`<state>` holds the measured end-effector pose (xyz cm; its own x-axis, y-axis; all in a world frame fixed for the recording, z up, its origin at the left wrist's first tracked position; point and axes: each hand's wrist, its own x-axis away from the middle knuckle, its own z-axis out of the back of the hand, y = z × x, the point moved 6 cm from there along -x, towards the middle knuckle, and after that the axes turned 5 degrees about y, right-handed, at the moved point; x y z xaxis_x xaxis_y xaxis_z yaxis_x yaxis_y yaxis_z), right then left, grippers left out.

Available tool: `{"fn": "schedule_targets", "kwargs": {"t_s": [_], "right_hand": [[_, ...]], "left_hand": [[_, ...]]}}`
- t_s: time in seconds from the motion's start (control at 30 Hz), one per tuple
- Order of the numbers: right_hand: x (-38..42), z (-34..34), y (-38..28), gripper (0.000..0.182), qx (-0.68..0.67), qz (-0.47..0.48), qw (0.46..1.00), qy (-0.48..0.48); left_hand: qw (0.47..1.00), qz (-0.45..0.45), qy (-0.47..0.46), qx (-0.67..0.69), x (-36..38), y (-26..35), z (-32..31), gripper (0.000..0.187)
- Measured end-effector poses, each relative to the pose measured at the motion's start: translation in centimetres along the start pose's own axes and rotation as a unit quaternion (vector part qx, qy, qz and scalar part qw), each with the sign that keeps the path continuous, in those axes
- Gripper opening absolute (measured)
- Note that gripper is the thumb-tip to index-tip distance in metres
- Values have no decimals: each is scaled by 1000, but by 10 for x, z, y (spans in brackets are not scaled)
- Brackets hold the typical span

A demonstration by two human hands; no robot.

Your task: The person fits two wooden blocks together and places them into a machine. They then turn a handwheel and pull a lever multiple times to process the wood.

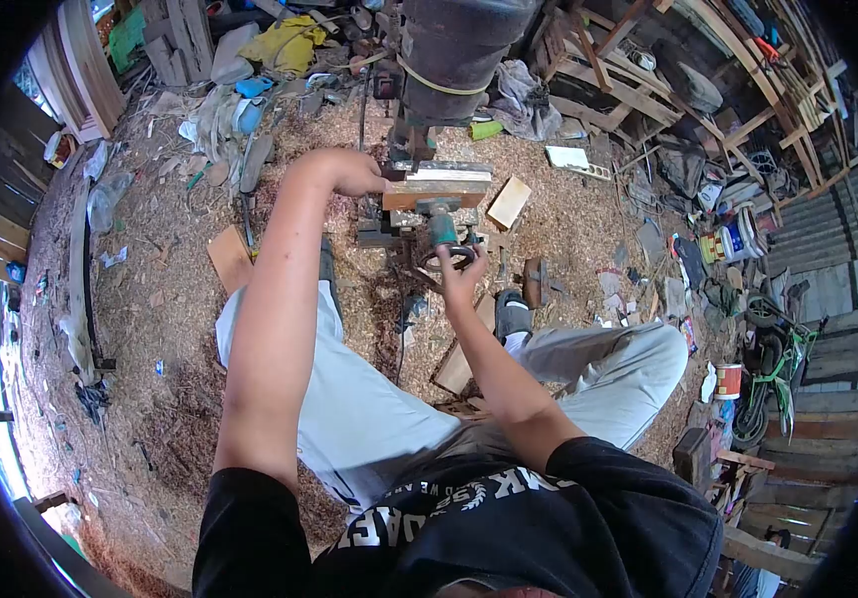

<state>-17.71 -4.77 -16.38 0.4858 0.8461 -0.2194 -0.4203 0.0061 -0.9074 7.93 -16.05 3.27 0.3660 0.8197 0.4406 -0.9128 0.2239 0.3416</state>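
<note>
A bench vise with wood-faced jaws [436, 195] stands in front of me, a pale wooden strip [439, 173] lying along its top between the jaws. My left hand [357, 174] reaches over to the left end of the strip, its fingers curled there and partly hidden behind the back of the hand. Below the jaws, a green sleeve [443, 229] covers the screw and leads down to a dark round handwheel [431, 261]. Fingers of my right hand [463, 277] are closed around the right side of that wheel.
A wooden block [509, 202] lies right of the vise, and a board [231, 257] lies at the left. Behind the vise rises a large dark drum [461, 55]. Wood shavings cover the floor. Scrap timber [638, 90] and a green bicycle [776, 379] are at the right.
</note>
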Motion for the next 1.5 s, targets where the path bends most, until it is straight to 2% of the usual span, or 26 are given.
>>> {"fn": "schedule_targets", "kwargs": {"t_s": [0.07,0.17,0.23,0.27,0.3,0.37,0.43,0.5,0.57,0.6,0.63,0.67,0.77,0.8,0.9,0.97,1.0,1.03,1.07,1.1,1.13,1.17,1.23,1.3,1.33,1.5], "right_hand": [[19,-11,16,91,-277,-388,874,-100],[21,-25,24,92,-345,-401,842,-102],[20,-19,11,92,-266,-356,890,-105],[12,-4,-11,90,-47,-133,986,-86],[14,0,-29,89,176,104,977,-58],[12,-8,-22,95,149,98,981,-69],[10,-5,6,99,-43,-92,994,48],[17,-22,30,103,-279,-310,908,-33],[28,-23,5,106,-333,-390,852,-102],[30,-26,11,106,-333,-391,852,-104],[18,-14,11,108,-90,-163,981,-48],[18,-10,-1,109,164,87,983,14],[17,-9,4,111,131,80,987,50],[15,-23,31,114,-172,-196,965,-17],[31,-30,20,114,-349,-377,855,-69],[33,-20,0,112,-303,-355,881,-74],[20,-5,-14,111,-57,-119,991,-36],[20,-1,-36,109,198,133,971,8],[21,1,-38,109,215,191,957,39],[18,2,-43,109,213,191,957,41],[11,-2,-18,111,-16,-73,997,-23],[22,-16,0,114,-242,-328,909,-86],[32,-29,27,122,-301,-423,849,-102],[20,-35,38,125,-175,-210,960,-56],[15,-25,22,124,23,13,1000,7],[19,-16,4,119,-174,-64,982,-30]], "left_hand": [[1000,3,-7,5,1,1,-2,54],[1000,10,6,6,13,13,5,54],[1000,20,6,1,13,14,4,54],[1000,21,4,1,14,15,3,54],[1000,19,4,7,12,15,1,53],[1000,16,5,10,8,14,0,53],[1000,10,18,4,5,11,0,53],[1000,13,13,5,3,9,-2,53],[1000,16,9,4,5,12,1,54],[1000,15,12,5,12,17,5,54],[1000,13,14,6,14,19,6,54],[1000,14,12,6,16,21,7,54],[998,33,-45,2,15,22,6,73],[998,35,-44,-8,15,23,7,72],[998,35,-42,-21,15,25,7,72],[998,36,-38,-26,12,23,7,72],[998,35,-40,-17,11,23,5,72],[998,34,-43,-9,9,23,3,72],[998,34,-43,-11,8,23,2,72],[998,32,-44,-12,8,23,2,72],[998,31,-45,-13,8,23,3,72],[998,31,-44,-13,8,23,3,72],[998,40,-39,3,5,21,2,72],[998,46,-36,-1,7,23,5,72],[998,51,-37,-4,9,23,4,72],[998,50,-46,-6,10,26,4,72]]}}
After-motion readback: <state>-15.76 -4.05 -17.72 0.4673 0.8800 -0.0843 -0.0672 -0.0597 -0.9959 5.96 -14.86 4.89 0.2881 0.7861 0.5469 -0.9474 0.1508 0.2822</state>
